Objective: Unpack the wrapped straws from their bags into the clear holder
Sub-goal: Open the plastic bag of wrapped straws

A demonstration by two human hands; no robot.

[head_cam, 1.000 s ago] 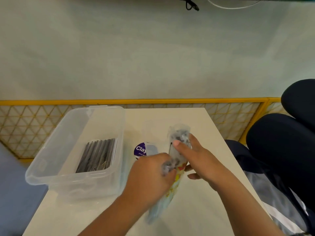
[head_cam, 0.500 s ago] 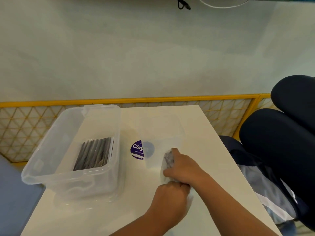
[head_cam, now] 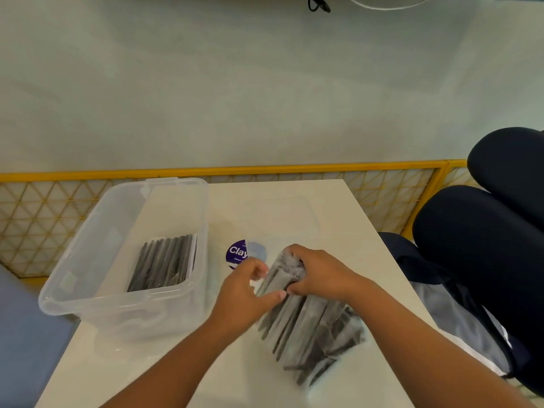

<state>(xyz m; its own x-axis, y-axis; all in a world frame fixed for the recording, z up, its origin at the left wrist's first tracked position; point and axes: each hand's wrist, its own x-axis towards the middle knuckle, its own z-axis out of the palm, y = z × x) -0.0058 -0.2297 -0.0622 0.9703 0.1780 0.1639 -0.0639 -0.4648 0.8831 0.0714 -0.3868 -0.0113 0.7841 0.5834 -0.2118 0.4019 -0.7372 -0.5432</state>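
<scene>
Right hand [head_cam: 321, 275] clamps the far end of the straw bag [head_cam: 312, 328]; left hand [head_cam: 244, 293] pinches its side.

COUNT | clear holder [head_cam: 88, 231]: 1 | straw bundle [head_cam: 162, 266] inside holder: 1, single straws too blurred to count | straw bag [head_cam: 309, 325]: 1, contents not countable | hands: 2, left hand [head_cam: 244, 293] and right hand [head_cam: 321, 275] | purple round label [head_cam: 235, 254]: 1 | counter [head_cam: 279, 207]: 1 | dark cushions [head_cam: 471, 245]: 2

"clay" on purple sticker [head_cam: 236, 254]
</scene>
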